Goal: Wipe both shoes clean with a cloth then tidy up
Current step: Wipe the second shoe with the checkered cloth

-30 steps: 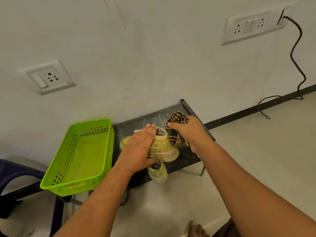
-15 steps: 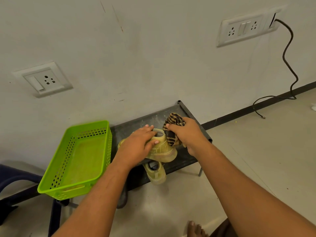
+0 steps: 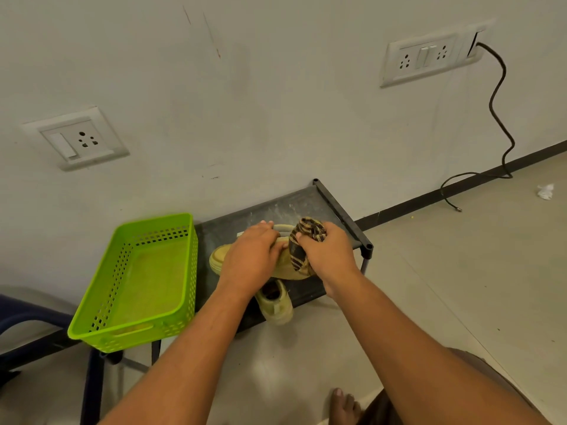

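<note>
A tan shoe (image 3: 220,256) lies on the low black rack (image 3: 334,207), toe pointing left. My left hand (image 3: 250,257) grips it from above, fingers curled over its collar. My right hand (image 3: 328,256) holds a bunched brown-and-black striped cloth (image 3: 308,237) pressed against the shoe's heel. The second tan shoe (image 3: 274,303) sits at the rack's front edge, below my left wrist, partly hidden by it.
A lime green perforated basket (image 3: 135,283) stands left of the rack on a dark blue chair frame (image 3: 18,314). A black cable (image 3: 500,118) hangs from the wall socket down to the floor at right. A white scrap (image 3: 545,191) lies on the floor. My bare foot (image 3: 343,406) is below.
My left hand's fingers curled tighter over the shoe's collar. My right hand slid the cloth slightly down and leftward against the heel. The view shifted a little.
</note>
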